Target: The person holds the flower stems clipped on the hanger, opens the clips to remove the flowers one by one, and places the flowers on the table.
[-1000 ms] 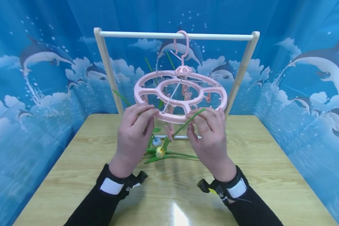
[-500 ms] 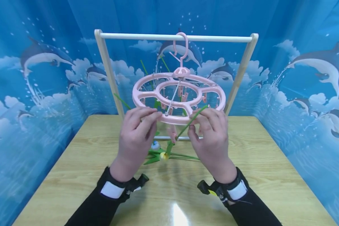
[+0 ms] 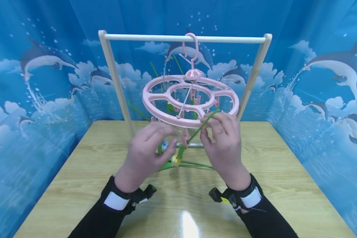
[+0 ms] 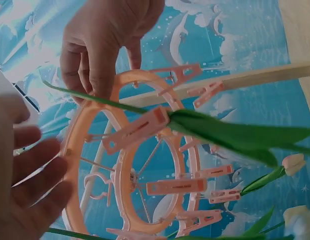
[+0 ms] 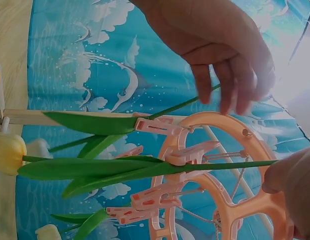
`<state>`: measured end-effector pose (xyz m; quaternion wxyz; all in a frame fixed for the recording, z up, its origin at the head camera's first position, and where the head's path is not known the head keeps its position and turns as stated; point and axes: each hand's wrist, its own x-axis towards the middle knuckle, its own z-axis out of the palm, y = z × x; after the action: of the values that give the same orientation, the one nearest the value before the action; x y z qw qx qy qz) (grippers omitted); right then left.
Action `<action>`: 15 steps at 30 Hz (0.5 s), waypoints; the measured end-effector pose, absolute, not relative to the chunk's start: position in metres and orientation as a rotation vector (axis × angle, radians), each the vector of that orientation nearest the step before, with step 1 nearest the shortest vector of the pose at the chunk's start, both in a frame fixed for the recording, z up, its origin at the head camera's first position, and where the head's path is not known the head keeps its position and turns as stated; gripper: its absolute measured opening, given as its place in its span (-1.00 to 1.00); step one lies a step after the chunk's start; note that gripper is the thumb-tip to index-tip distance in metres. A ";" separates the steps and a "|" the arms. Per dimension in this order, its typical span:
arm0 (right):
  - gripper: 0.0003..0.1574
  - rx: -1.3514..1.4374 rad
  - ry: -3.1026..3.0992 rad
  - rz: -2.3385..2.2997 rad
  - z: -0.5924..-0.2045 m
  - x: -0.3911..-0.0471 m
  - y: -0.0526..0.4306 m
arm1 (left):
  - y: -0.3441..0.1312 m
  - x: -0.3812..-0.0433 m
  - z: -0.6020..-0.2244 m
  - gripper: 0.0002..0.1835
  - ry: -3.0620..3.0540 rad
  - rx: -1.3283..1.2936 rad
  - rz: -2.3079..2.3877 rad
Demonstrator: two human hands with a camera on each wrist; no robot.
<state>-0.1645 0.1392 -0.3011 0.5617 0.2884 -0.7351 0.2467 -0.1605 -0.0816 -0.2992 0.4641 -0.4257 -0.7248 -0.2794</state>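
A pink round clip hanger [image 3: 154,114] hangs by its hook from a white rail. My right hand [image 3: 224,142] pinches the near right of its rim, beside the green stem [image 3: 202,125] of a tulip. That yellow tulip [image 5: 9,154] hangs head down, its leafy stem gripped by a pink clothespin [image 4: 137,131]. My left hand [image 3: 150,150], slightly blurred, is off the rim and just below it, fingers loosely bent with nothing between them. Other tulips hang from clips around the ring, among them a pale pink one [image 4: 293,164].
The wooden stand's rail [image 3: 232,39] spans two slanted posts [image 3: 113,74]. More green stems [image 3: 196,164] show low behind the hanger, over the wooden table [image 3: 270,185]. A blue dolphin-print curtain [image 3: 324,109] encloses the back and sides.
My left hand has let go of the rim and dropped slightly below it, its fingers spreading. The hanger has swung a little. My right hand stays at the rim.
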 end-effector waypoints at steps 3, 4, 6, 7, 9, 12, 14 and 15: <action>-0.78 0.676 -1.744 0.578 -0.301 -0.165 0.140 | -0.080 -0.160 -0.302 -0.83 -1.918 -1.132 -0.691; -0.78 0.675 -1.747 0.576 -0.301 -0.165 0.141 | -0.080 -0.160 -0.303 -0.83 -1.993 -1.131 -0.693; -0.78 0.672 -1.751 0.572 -0.302 -0.165 0.141 | -0.079 -0.162 -0.305 -0.80 -2.173 -1.082 -0.689; -0.79 0.670 -1.753 0.569 -0.302 -0.165 0.141 | -0.078 -0.164 -0.306 -0.79 -2.275 -1.049 -0.687; -0.80 0.669 -1.756 0.567 -0.302 -0.165 0.141 | -0.077 -0.169 -0.309 -0.72 -2.450 -0.997 -0.671; -0.82 0.665 -1.761 0.560 -0.302 -0.165 0.142 | -0.076 -0.178 -0.316 -0.64 -2.611 -0.963 -0.668; -0.83 0.663 -1.763 0.559 -0.301 -0.165 0.141 | -0.075 -0.183 -0.321 -0.61 -2.643 -0.984 -0.677; -0.83 0.663 -1.763 0.559 -0.301 -0.165 0.141 | -0.075 -0.185 -0.323 -0.61 -2.647 -0.990 -0.696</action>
<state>-0.1650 0.1412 -0.3010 0.5550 0.2805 -0.7464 0.2369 -0.1848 -0.0747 -0.3228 0.1152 -0.3377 -0.9035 -0.2374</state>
